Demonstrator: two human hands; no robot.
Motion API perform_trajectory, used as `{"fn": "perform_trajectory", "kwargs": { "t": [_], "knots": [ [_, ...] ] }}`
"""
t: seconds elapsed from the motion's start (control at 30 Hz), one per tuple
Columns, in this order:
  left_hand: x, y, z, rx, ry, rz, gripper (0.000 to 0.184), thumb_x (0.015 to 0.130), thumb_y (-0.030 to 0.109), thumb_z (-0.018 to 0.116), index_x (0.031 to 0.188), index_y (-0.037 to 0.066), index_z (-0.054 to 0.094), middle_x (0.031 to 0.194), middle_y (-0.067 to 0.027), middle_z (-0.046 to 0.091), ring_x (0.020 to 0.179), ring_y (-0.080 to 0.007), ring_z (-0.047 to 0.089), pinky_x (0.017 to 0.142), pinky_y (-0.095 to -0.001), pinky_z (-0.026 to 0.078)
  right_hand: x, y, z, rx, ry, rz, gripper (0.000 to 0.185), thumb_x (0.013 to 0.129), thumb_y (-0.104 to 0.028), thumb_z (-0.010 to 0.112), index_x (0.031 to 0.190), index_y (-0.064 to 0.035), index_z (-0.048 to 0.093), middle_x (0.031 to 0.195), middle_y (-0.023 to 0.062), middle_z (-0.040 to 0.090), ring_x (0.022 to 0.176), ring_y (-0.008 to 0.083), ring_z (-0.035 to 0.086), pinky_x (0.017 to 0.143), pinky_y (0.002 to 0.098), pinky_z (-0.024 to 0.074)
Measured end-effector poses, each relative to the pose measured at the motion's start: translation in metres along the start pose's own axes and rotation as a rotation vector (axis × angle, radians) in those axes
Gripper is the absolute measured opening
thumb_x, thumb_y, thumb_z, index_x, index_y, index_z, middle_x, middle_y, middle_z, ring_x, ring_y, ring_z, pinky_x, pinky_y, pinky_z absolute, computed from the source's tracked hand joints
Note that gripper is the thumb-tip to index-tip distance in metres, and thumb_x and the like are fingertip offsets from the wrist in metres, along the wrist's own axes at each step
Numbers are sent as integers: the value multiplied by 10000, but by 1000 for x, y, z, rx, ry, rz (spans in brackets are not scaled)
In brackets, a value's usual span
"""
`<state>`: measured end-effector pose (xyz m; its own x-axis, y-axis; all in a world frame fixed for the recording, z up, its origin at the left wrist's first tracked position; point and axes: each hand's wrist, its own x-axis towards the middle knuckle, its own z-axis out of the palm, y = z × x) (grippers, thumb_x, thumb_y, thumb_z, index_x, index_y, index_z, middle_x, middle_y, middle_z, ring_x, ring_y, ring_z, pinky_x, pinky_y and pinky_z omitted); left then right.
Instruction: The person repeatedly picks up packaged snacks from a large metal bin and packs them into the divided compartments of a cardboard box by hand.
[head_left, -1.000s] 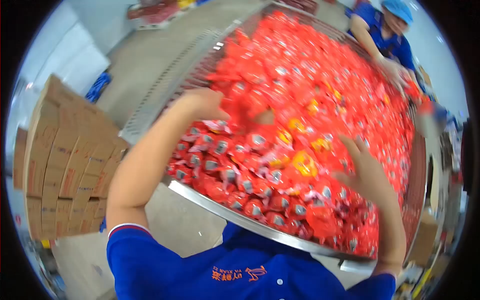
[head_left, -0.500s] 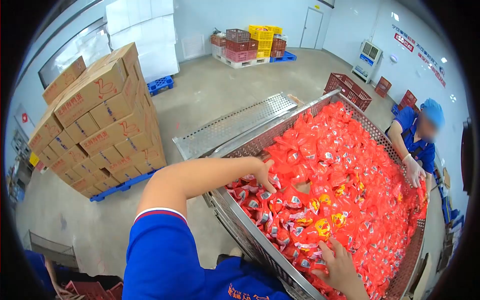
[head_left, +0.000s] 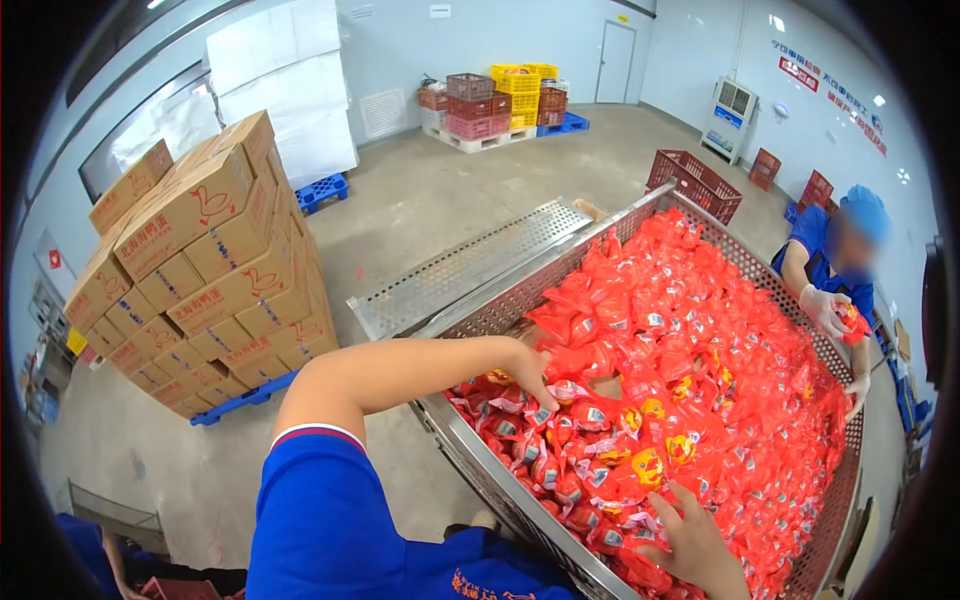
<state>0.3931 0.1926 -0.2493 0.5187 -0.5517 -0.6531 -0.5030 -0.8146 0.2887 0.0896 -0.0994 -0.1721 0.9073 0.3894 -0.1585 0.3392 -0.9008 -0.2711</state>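
A perforated metal bin is heaped with small red plastic packets, some with a grey-white label and some with a yellow cartoon print. My left hand reaches over the bin's near left side, its fingers pointing down among the packets; they look apart, though their tips are partly hidden. Lower right, my right hand rests on the heap with fingers spread, beside a yellow-printed packet. I see no packet clearly held in either hand.
Across the bin a gloved co-worker holds a red packet. A perforated metal shelf juts from the bin's far left side. Stacked cartons stand on a blue pallet at left. Crates are piled at the back; a brown crate stands behind the bin.
My left hand has shifted slightly down onto the packets, and my right hand has moved a little right and down. The co-worker's glove has lifted a packet above the bin's edge.
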Motion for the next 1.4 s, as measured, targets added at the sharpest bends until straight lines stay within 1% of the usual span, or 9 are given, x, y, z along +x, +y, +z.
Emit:
{"fn": "perform_trajectory", "kwargs": {
  "t": [0.27, 0.37, 0.43, 0.6, 0.83, 1.03, 1.1, 1.23, 1.4],
  "knots": [
    [3, 0, 1, -246, -87, 210, 1320, 653, 764, 759, 1533, -48, 205, 1515, -260, 408, 1387, -333, 438, 1103, -437, 390, 0, 8, -15, 96, -80, 104, 820, 749, -329, 855, 1417, -53, 467, 1441, 291, 385, 1140, 423, 591, 950, 471, 514],
    [7, 9, 10, -656, -394, 247, 1277, 661, 719, 793, 1545, -4, 221, 1534, -226, 386, 1421, -296, 382, 1125, -433, 365, -2, 11, -23, 51, -76, 126, 806, 752, -314, 851, 1417, -69, 468, 1449, 278, 379, 1135, 422, 587, 948, 474, 514],
    [16, 15, 19, -441, -244, 166, 1344, 628, 742, 795, 1527, -77, 223, 1583, -270, 272, 1466, -350, 294, 1142, -533, 332, -6, 15, -27, 44, -69, 147, 797, 755, -310, 847, 1416, -76, 469, 1452, 272, 376, 1137, 421, 583, 948, 476, 514],
    [17, 37, 18, -273, -154, 11, 1298, 626, 581, 858, 1519, -80, 188, 1566, -284, 290, 1445, -380, 318, 1126, -525, 361, -7, 5, -43, -64, -72, 162, 783, 767, -302, 829, 1425, -87, 465, 1443, 253, 392, 1157, 418, 571, 958, 478, 507],
    [-18, 93, -1, -652, -56, 454, 1156, 630, 395, 869, 1477, -86, 247, 1360, -255, 534, 1241, -319, 542, 1018, -391, 457, -1, -5, -48, -41, -32, 115, 748, 801, -263, 791, 1439, -61, 457, 1430, 279, 411, 1239, 448, 508, 1010, 481, 473],
    [-39, 154, -25, -120, 139, 409, 843, 790, 285, 772, 1475, 37, 348, 1277, -246, 557, 1167, -404, 557, 957, -445, 484, -18, -8, -56, -22, -76, 306, 801, 776, -195, 795, 1471, -82, 413, 1445, 260, 400, 1234, 452, 510, 1024, 483, 465],
    [-52, 156, -14, 195, 510, 519, 875, 756, 281, 797, 1483, 60, 361, 1312, -227, 538, 1228, -400, 516, 999, -455, 457, -40, -7, -50, -1, -89, 370, 846, 767, -210, 806, 1490, -90, 383, 1450, 261, 393, 1224, 451, 518, 1014, 482, 473],
    [-54, 159, 30, 371, 452, 1011, 898, 666, 347, 867, 1458, 211, 467, 1451, -170, 446, 1351, -375, 416, 1062, -561, 382, -62, -6, -10, 80, -186, 427, 998, 734, -246, 841, 1548, -118, 278, 1477, 269, 351, 1210, 444, 530, 985, 475, 496],
    [-35, 164, 71, 818, 453, 1072, 723, 622, 443, 859, 1272, 232, 622, 1547, -82, 377, 1444, -321, 306, 1103, -634, 274, -56, 4, 33, 67, -33, 286, 1119, 639, -363, 900, 1562, -206, 286, 1525, 257, 280, 1185, 457, 504, 962, 509, 498]
  ]
}}
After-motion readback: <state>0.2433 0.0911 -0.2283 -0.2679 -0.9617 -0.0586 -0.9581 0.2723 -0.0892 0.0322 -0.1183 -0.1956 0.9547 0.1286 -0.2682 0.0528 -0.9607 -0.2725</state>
